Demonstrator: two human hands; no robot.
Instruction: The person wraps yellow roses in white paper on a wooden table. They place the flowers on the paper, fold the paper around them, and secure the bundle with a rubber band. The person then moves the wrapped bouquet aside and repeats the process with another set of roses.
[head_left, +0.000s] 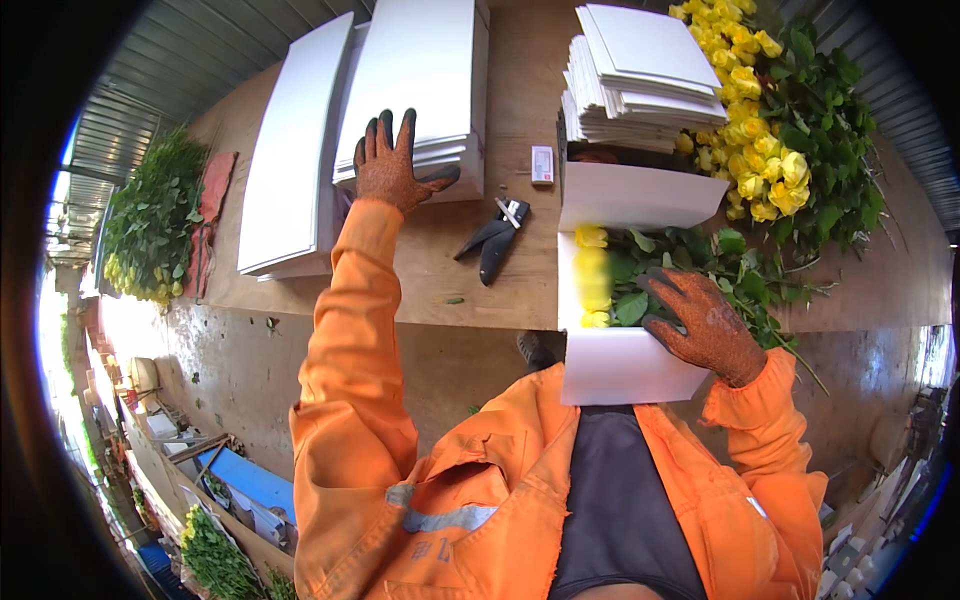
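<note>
My left hand (394, 166), in an orange and black work glove, lies with spread fingers on the near end of a stack of white cardboard sheets (420, 75). My right hand (697, 322), gloved alike, rests on the leaves and stems of yellow roses (592, 277); its fingers are bent, and a firm grip cannot be made out. These roses lie in a folded white cardboard sheet (630, 367) at the table's near edge, blooms to the left. The sheet's far flap (637, 196) stands raised. Between my hands lies a black-handled tool (499, 236), partly under a small pale stick.
Smaller white sheets (652, 67) are stacked behind the flap. A heap of yellow roses (765, 150) lies at the right. Another white stack (296, 150), a red cloth (212, 217) and more flowers (154, 210) are at the left. A small box (541, 165) lies mid-table (517, 90).
</note>
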